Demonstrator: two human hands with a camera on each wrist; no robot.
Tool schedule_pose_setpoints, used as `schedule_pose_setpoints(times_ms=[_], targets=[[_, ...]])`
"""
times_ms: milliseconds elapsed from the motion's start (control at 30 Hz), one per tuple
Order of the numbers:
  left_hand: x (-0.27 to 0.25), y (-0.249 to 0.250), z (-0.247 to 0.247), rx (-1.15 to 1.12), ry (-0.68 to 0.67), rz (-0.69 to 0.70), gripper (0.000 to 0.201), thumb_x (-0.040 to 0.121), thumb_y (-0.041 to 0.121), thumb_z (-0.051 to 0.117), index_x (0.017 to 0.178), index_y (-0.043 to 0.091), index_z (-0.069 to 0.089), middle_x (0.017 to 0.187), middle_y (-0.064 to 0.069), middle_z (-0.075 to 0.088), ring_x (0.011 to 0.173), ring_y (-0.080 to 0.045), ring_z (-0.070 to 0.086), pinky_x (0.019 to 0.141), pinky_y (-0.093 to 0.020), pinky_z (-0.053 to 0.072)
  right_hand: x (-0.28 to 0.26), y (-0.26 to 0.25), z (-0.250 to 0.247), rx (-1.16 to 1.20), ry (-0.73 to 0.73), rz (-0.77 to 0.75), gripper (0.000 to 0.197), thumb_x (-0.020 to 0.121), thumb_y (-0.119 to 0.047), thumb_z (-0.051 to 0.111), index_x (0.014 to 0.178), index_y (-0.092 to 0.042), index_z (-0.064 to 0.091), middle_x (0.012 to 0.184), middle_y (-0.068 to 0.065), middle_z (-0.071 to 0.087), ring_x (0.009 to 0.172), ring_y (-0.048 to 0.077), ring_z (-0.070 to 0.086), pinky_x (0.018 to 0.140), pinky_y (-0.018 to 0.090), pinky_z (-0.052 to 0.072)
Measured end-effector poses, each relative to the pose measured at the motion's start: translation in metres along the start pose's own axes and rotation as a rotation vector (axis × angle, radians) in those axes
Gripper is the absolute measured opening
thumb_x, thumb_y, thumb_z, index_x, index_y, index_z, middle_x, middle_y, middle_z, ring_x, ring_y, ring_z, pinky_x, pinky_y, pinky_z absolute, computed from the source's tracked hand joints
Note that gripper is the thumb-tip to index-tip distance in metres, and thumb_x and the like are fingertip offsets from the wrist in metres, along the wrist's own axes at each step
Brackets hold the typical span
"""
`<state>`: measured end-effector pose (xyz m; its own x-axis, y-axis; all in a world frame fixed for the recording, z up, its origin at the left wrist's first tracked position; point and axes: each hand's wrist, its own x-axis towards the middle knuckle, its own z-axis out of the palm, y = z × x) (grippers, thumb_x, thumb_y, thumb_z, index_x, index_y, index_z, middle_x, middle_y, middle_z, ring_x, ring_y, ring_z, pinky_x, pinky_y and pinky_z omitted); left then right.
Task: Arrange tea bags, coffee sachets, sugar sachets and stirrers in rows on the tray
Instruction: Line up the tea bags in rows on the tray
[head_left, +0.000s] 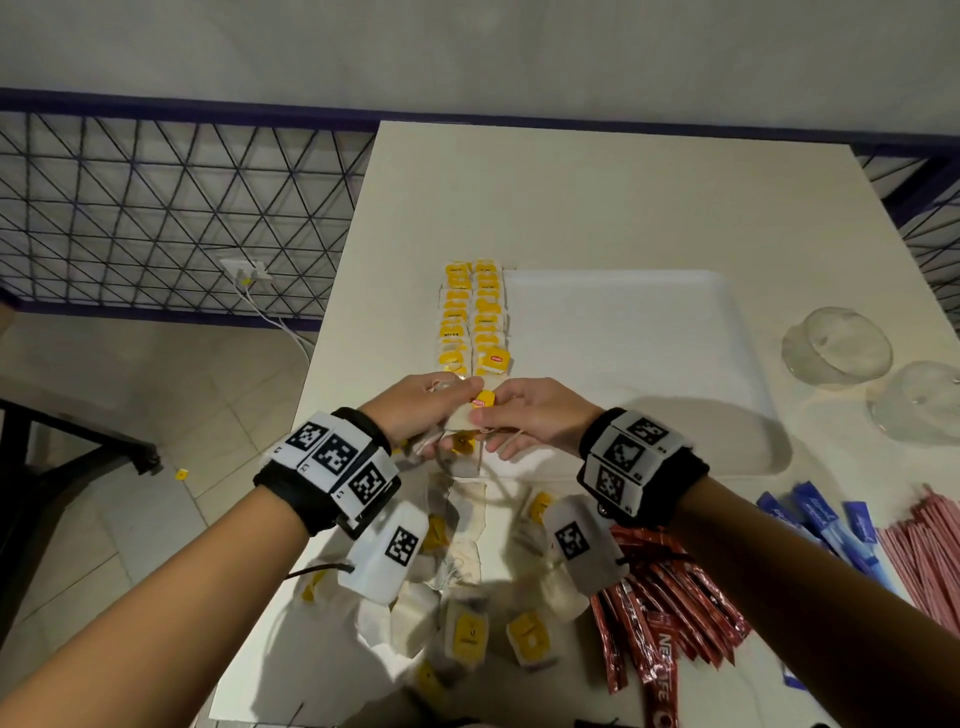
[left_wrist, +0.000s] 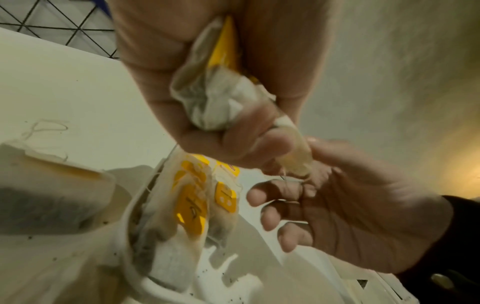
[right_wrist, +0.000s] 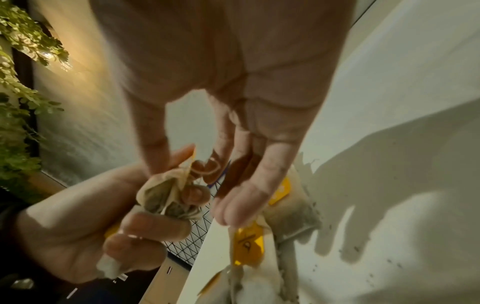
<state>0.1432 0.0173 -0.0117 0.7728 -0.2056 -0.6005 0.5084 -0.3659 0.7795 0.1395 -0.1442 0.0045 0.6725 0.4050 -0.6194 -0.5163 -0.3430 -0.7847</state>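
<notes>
Left hand: the left hand (head_left: 415, 410) is closed in a fist round a crumpled bunch of tea bags (left_wrist: 215, 98), soft grey-white filter paper with a yellow tag showing between the fingers (left_wrist: 249, 148).
Right hand: the right hand (head_left: 535, 415) meets the left over the tray's near-left corner; thumb and forefinger pinch the top of one tea bag (head_left: 480, 402) at its yellow tag, the other fingers (right_wrist: 249, 193) hanging long and loosely straight.
Tray: a white, smooth rectangular tray (head_left: 649, 332) with rounded corners and a low raised rim, lying on the table.
Rows on tray: two straight rows of tea bags (head_left: 472, 317) run along the tray's left edge, overlapping like shingles, each with a square yellow tag on top.
Loose tea bags: a scattered heap of flat paper tea bags (head_left: 467, 629) with thin strings lies on the table near the person, below the wrists.
Coffee sachets: long, glossy red stick sachets (head_left: 660, 623) fanned in a pile to the right of the heap.
Sugar sachets: narrow blue stick sachets (head_left: 826, 519) further right.
Stirrers: a bundle of thin pink sticks (head_left: 924, 551) at the right edge.
Table: matte off-white top (head_left: 571, 197), speckled with dark tea dust near the tray.
Glass bowls: two clear rounded glass bowls (head_left: 836, 348) lie right of the tray.
</notes>
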Motion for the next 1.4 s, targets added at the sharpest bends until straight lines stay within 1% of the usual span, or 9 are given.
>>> schedule_pose_setpoints(times_ms=[167, 400, 567, 700, 833, 933, 1133, 1267, 1400], targets=[[-0.008, 0.001, 0.002, -0.092, -0.032, -0.024, 0.048, 0.087, 0.055, 0.047, 0.094, 0.007, 0.054, 0.065, -0.016, 0.057, 0.043, -0.017, 0.049, 0.040, -0.018, 0.037, -0.002, 0.002, 0.001, 0.141, 0.095, -0.034, 0.019, 0.087, -0.007, 0.061, 0.073, -0.010, 0.048, 0.060, 0.008, 0.063, 0.053, 0.015, 0.060, 0.053, 0.021, 0.052], [-0.015, -0.005, -0.002, 0.014, 0.003, -0.085, 0.058, 0.087, 0.064, 0.040, 0.087, 0.008, 0.053, 0.066, -0.010, 0.045, 0.050, -0.019, 0.038, 0.053, -0.030, 0.030, -0.005, 0.005, 0.008, -0.034, 0.275, -0.204, 0.022, 0.081, 0.000, 0.063, 0.071, -0.016, 0.051, 0.067, 0.003, 0.057, 0.058, 0.021, 0.057, 0.064, 0.034, 0.051], [-0.027, 0.001, 0.001, -0.162, -0.083, -0.117, 0.053, 0.087, 0.057, 0.047, 0.087, 0.005, 0.057, 0.046, -0.002, 0.050, 0.032, -0.013, 0.039, 0.035, -0.018, 0.030, -0.010, 0.004, 0.006, -0.124, 0.270, -0.237, 0.026, 0.079, -0.001, 0.064, 0.068, -0.024, 0.060, 0.064, -0.005, 0.058, 0.060, 0.004, 0.054, 0.069, 0.021, 0.045], [-0.034, 0.004, 0.004, -0.203, -0.088, -0.045, 0.018, 0.090, 0.028, 0.058, 0.085, 0.012, 0.054, 0.044, 0.002, 0.052, 0.029, -0.009, 0.040, 0.030, -0.013, 0.025, -0.015, 0.001, 0.002, -0.064, 0.255, -0.218, 0.027, 0.081, 0.001, 0.057, 0.074, -0.024, 0.064, 0.047, -0.019, 0.053, 0.062, 0.004, 0.049, 0.072, 0.019, 0.041], [-0.035, 0.001, 0.006, -0.226, -0.045, 0.002, 0.010, 0.090, 0.018, 0.059, 0.080, 0.017, 0.058, 0.042, 0.006, 0.054, 0.031, -0.008, 0.044, 0.031, -0.014, 0.025, -0.016, 0.002, 0.000, 0.063, 0.228, -0.264, 0.026, 0.078, 0.006, 0.063, 0.081, -0.020, 0.063, 0.081, -0.001, 0.062, 0.073, 0.009, 0.055, 0.077, 0.021, 0.047], [-0.033, -0.003, 0.006, -0.183, -0.026, 0.027, 0.009, 0.086, 0.023, 0.063, 0.079, 0.019, 0.060, 0.046, 0.010, 0.054, 0.038, -0.009, 0.046, 0.034, -0.016, 0.027, -0.015, 0.007, -0.001, 0.099, 0.226, -0.273, 0.023, 0.075, 0.000, 0.071, 0.084, -0.020, 0.062, 0.086, 0.003, 0.059, 0.074, 0.012, 0.059, 0.084, 0.027, 0.051], [-0.029, -0.007, 0.010, -0.123, -0.009, 0.057, 0.016, 0.081, 0.024, 0.069, 0.094, 0.016, 0.063, 0.048, 0.006, 0.050, 0.037, -0.007, 0.044, 0.034, -0.016, 0.028, -0.011, 0.013, -0.002, 0.009, 0.233, -0.311, 0.020, 0.072, -0.008, 0.075, 0.081, -0.021, 0.064, 0.078, 0.000, 0.062, 0.067, 0.010, 0.060, 0.079, 0.025, 0.052], [-0.026, -0.004, 0.005, -0.073, -0.003, 0.066, 0.005, 0.082, 0.024, 0.068, 0.081, 0.021, 0.064, 0.043, 0.006, 0.044, 0.036, -0.009, 0.043, 0.035, -0.015, 0.026, -0.008, 0.009, -0.005, -0.046, 0.267, -0.343, 0.016, 0.079, -0.004, 0.069, 0.075, -0.019, 0.065, 0.056, -0.010, 0.064, 0.049, 0.003, 0.060, 0.062, 0.014, 0.049], [-0.021, -0.006, -0.001, -0.132, 0.026, 0.065, 0.013, 0.084, 0.033, 0.065, 0.074, 0.025, 0.068, 0.045, -0.003, 0.045, 0.040, -0.019, 0.038, 0.039, -0.016, 0.023, -0.005, 0.005, -0.006, -0.054, 0.262, -0.340, 0.018, 0.082, -0.002, 0.065, 0.073, -0.018, 0.065, 0.053, -0.006, 0.062, 0.045, 0.006, 0.058, 0.058, 0.014, 0.049]])
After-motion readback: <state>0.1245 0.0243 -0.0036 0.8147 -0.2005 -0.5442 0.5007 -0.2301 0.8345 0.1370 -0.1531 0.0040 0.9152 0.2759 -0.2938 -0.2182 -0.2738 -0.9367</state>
